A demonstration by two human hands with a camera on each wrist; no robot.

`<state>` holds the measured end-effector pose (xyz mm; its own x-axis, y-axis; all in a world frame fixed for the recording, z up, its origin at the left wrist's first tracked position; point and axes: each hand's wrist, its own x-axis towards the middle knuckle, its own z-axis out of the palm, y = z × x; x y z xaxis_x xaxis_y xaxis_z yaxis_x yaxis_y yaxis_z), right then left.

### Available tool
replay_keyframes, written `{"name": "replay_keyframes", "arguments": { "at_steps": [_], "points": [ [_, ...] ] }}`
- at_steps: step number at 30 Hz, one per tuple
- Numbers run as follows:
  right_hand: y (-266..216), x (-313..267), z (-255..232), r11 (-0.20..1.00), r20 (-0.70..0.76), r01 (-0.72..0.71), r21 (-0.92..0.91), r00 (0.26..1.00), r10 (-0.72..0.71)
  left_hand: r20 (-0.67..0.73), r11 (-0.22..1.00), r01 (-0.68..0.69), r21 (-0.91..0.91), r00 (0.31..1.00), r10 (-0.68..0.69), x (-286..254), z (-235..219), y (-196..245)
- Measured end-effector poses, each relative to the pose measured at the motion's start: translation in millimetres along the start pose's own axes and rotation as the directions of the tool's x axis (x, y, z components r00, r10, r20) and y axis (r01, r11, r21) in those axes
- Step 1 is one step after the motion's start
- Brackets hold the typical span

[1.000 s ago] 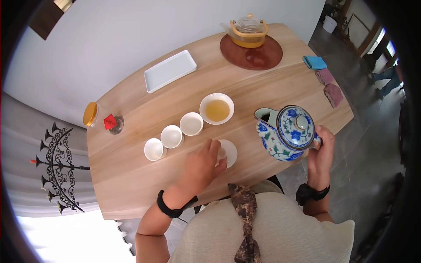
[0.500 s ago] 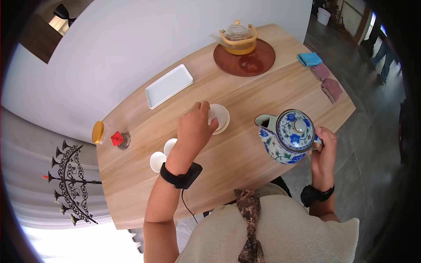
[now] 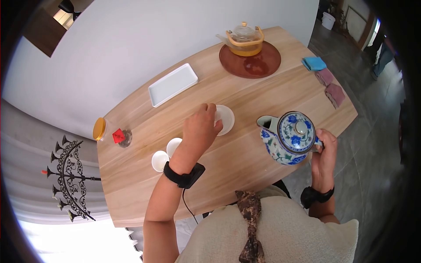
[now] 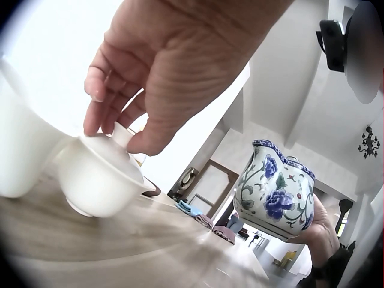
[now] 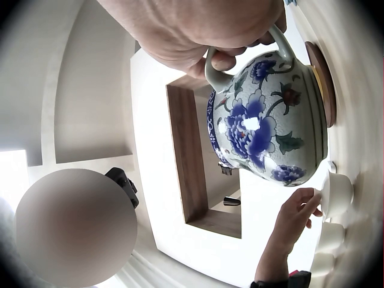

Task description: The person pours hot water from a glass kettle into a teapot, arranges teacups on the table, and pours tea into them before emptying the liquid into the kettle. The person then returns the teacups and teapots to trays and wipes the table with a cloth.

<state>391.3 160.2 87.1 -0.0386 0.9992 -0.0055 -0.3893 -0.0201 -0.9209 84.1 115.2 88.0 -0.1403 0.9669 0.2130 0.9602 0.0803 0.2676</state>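
Note:
My left hand pinches the knob of a white lid, which sits on a white porcelain bowl. Thumb and fingertips meet around the knob in the left wrist view, while the lid hides the bowl's contents. My right hand grips the handle of a blue-and-white floral teapot, held up over the table's near right edge with its spout toward the left. Two white cups, one nearer and one beside it, show by my left forearm. Another white cup stands close to the bowl.
On the wooden table lie a white rectangular tray and folded cloths. A glass teapot stands on a round red-brown board. A yellow-lidded jar and a small glass with a red piece are at left.
My left hand has carried the lid away from the table's near side onto the bowl of yellowish liquid, covering it. My right hand still holds the floral teapot in nearly the same place.

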Motion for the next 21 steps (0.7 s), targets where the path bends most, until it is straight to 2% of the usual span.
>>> {"name": "replay_keyframes", "arguments": {
  "at_steps": [4, 7, 9, 10, 12, 14, 16, 17, 19, 20, 21],
  "points": [
    [-1.4, -0.7, 4.9, 1.0, -0.019, -0.009, -0.018, 1.0, 0.009, 0.013, 1.0, 0.006, 0.007, 1.0, -0.006, -0.9, 0.2, -0.9],
    [-2.2, -1.1, 9.2, 1.0, 0.026, 0.006, -0.006, 1.0, -0.006, 0.009, 0.999, 0.047, -0.015, 0.999, -0.047, -5.2, -4.8, 1.3],
    [-2.5, -0.7, 13.5, 1.0, 0.038, 0.009, -0.013, 0.999, -0.008, -0.164, 0.995, 0.008, -0.101, 0.986, -0.024, -12.4, -8.2, 4.9],
    [-2.0, -0.9, 15.1, 1.0, 0.04, 0.01, -0.01, 0.999, -0.009, -0.177, 0.994, 0.014, -0.106, 0.984, -0.033, -16.4, -14.5, 12.1],
    [-4.7, -0.8, 23.8, 1.0, 0.057, 0.004, -0.028, 0.998, -0.003, -0.38, 0.963, -0.074, -0.26, 0.924, -0.032, -25.6, -33.7, 31.6],
    [-5.8, -0.7, 34.7, 0.999, 0.084, -0.006, -0.053, 0.996, 0.011, -0.504, 0.95, -0.226, -0.213, 0.859, 0.091, -39.3, -55.3, 56.7],
    [-4.3, 1.0, 47.0, 1.0, 0.091, -0.008, -0.016, 0.996, 0.01, -0.481, 0.916, -0.347, -0.202, 0.85, 0.216, -52.0, -67.7, 76.5],
    [-4.6, -0.5, 57.1, 0.999, 0.12, -0.003, -0.033, 0.993, 0.007, -0.502, 0.921, -0.33, -0.206, 0.844, 0.19, -55.9, -68.6, 83.4],
    [-5.8, -2.3, 78.0, 0.998, 0.024, -0.023, -0.053, 0.999, 0.024, -0.494, 0.886, -0.414, -0.211, 0.827, 0.268, -56.6, -67.8, 92.9],
    [-4.9, -0.6, 80.9, 0.998, 0.048, -0.013, -0.069, 0.999, 0.016, -0.515, 0.89, -0.403, -0.214, 0.821, 0.248, -55.6, -64.2, 93.1],
    [-1.1, 1.6, 82.2, 0.998, 0.052, -0.034, -0.052, 0.998, 0.036, -0.477, 0.91, -0.374, -0.176, 0.841, 0.254, -53.7, -60.6, 91.4]
  ]
}}
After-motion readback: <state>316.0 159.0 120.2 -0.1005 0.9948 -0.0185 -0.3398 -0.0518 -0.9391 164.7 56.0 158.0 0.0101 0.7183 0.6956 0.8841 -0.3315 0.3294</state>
